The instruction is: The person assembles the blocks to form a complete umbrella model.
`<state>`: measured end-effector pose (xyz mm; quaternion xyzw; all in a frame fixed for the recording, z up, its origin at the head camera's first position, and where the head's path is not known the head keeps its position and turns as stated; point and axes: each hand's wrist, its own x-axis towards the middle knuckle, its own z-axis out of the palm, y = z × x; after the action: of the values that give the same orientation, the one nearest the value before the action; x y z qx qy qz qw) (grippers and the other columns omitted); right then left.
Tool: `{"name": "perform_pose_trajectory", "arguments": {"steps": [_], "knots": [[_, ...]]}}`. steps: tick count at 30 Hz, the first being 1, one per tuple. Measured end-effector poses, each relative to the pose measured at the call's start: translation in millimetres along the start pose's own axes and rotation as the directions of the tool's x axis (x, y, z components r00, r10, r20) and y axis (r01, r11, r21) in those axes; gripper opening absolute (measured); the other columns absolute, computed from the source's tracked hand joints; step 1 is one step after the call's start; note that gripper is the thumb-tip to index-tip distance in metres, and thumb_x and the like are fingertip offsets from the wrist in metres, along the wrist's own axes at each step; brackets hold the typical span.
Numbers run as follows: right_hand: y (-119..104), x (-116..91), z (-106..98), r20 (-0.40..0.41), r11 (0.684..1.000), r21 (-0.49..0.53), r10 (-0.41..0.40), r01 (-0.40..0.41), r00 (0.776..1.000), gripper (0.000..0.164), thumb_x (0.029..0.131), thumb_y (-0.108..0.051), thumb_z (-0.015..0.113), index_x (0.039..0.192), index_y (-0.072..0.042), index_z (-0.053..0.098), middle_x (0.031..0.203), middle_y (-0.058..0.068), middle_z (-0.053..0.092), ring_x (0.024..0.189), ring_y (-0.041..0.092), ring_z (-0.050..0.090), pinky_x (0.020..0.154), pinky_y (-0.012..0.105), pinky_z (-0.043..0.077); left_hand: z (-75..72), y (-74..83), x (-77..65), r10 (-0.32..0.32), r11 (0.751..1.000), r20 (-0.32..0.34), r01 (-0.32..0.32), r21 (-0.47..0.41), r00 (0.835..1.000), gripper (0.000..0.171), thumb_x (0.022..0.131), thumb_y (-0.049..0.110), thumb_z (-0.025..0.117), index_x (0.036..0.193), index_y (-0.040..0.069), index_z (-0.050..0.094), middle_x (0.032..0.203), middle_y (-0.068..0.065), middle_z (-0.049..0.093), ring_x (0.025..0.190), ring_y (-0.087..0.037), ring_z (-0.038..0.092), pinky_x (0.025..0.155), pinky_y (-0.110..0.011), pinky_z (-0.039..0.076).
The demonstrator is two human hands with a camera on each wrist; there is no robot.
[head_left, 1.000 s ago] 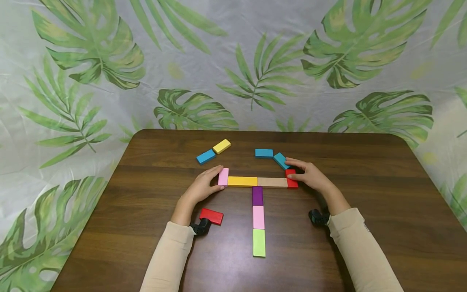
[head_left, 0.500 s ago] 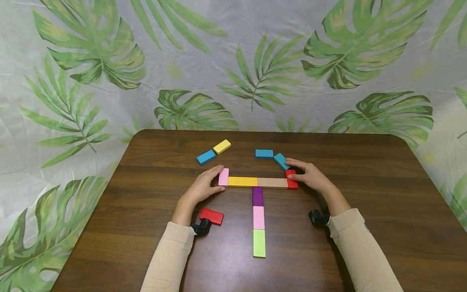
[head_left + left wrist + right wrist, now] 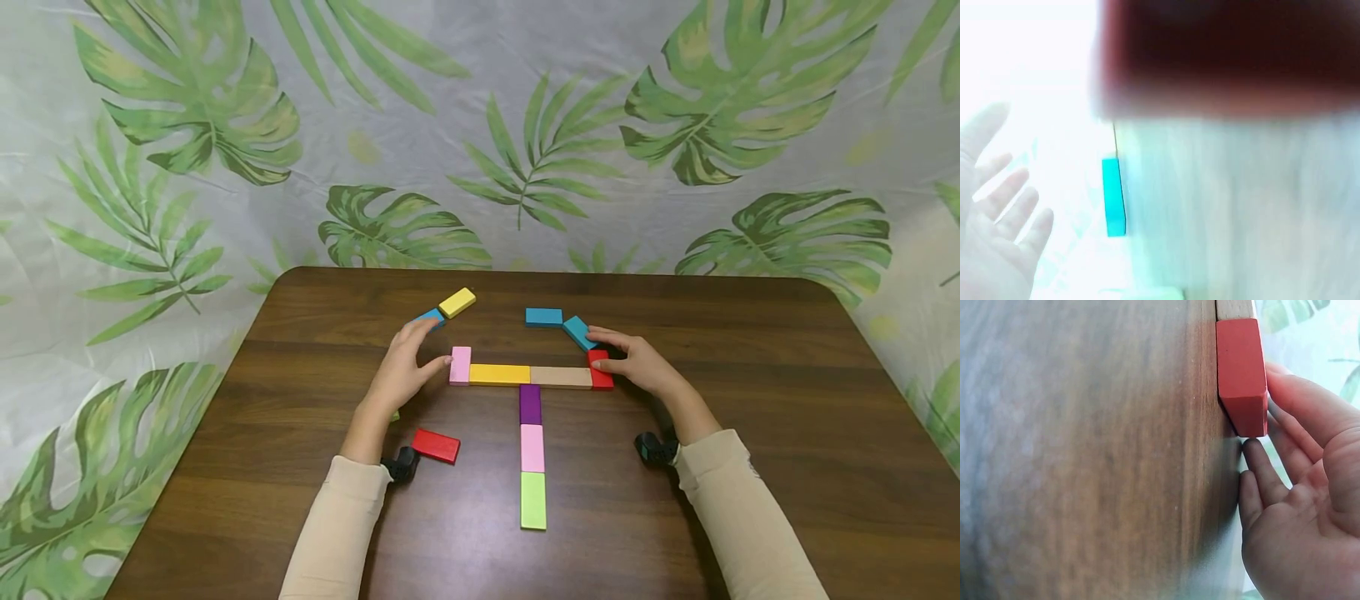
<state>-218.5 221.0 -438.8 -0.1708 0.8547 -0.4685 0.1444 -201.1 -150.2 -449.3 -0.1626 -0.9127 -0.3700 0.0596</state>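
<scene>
In the head view my left hand (image 3: 401,367) hovers left of the pink block (image 3: 461,366), thumb tip close to its side, fingers spread with nothing in them. Its fingertips partly cover a blue block (image 3: 432,316). The washed-out left wrist view shows the same hand with straight fingers. My right hand (image 3: 637,362) has its thumb on the red end block (image 3: 597,358), and its fingertips reach a teal block (image 3: 578,332). A yellow-orange block (image 3: 499,374) and a natural-wood block (image 3: 561,377) lie in line between the pink and red ones.
Below that row, a purple block (image 3: 530,404), another pink block (image 3: 532,448) and a lime green block (image 3: 533,501) form a column. A loose red block (image 3: 437,446) lies beside the left wrist camera. A yellow block (image 3: 457,302) and another blue block (image 3: 543,317) lie farther back.
My left hand has let go of the pink block and moved left and away toward the blue block. A bit of green block now shows by the left wrist. My right hand stays put.
</scene>
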Motion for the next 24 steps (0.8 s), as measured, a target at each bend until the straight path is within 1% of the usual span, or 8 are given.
{"name": "perform_pose_trajectory", "arguments": {"steps": [4, 9, 16, 24], "knots": [[0, 0, 0, -0.001, 1.0, 0.003, 0.001, -0.001, 1.0, 0.05, 0.085, -0.006, 0.061, 0.13, 0.005, 0.043, 0.14, 0.019, 0.031, 0.13, 0.038, 0.018, 0.1, 0.056, 0.015, -6.9, -5.0, 2.3, -0.036, 0.999, -0.043, 0.036, 0.009, 0.998, 0.06, 0.083, 0.03, 0.065, 0.133, 0.008, 0.042, 0.134, -0.01, 0.037, 0.122, -0.03, 0.032, 0.095, -0.048, 0.032], [1, 0, 0, -0.002, 1.0, 0.012, 0.003, -0.003, 1.0, 0.05, 0.085, -0.006, 0.061, 0.13, 0.005, 0.043, 0.14, 0.019, 0.03, 0.13, 0.038, 0.017, 0.1, 0.056, 0.015, -12.1, -13.1, 7.7, -0.06, 0.998, -0.076, 0.059, -0.013, 0.995, 0.057, 0.083, 0.029, 0.065, 0.131, 0.007, 0.043, 0.132, -0.012, 0.039, 0.121, -0.03, 0.034, 0.096, -0.048, 0.031], [0, 0, 1, -0.005, 1.0, 0.014, 0.002, -0.002, 1.0, 0.049, 0.085, -0.006, 0.061, 0.129, 0.005, 0.043, 0.14, 0.02, 0.03, 0.129, 0.039, 0.018, 0.1, 0.056, 0.015, -13.8, -22.5, 18.2, -0.126, 0.992, -0.065, 0.125, -0.019, 0.99, 0.057, 0.083, 0.027, 0.065, 0.131, 0.003, 0.043, 0.132, -0.014, 0.039, 0.121, -0.031, 0.034, 0.097, -0.046, 0.03], [0, 0, 1, -0.006, 1.0, 0.02, 0.003, -0.002, 1.0, 0.049, 0.085, -0.005, 0.061, 0.129, 0.005, 0.044, 0.14, 0.019, 0.031, 0.13, 0.038, 0.018, 0.1, 0.055, 0.015, -10.9, -32.0, 27.4, -0.23, 0.973, -0.042, 0.229, -0.026, 0.972, 0.056, 0.084, 0.023, 0.065, 0.131, 0.003, 0.042, 0.133, -0.015, 0.037, 0.123, -0.03, 0.034, 0.098, -0.044, 0.03]]}}
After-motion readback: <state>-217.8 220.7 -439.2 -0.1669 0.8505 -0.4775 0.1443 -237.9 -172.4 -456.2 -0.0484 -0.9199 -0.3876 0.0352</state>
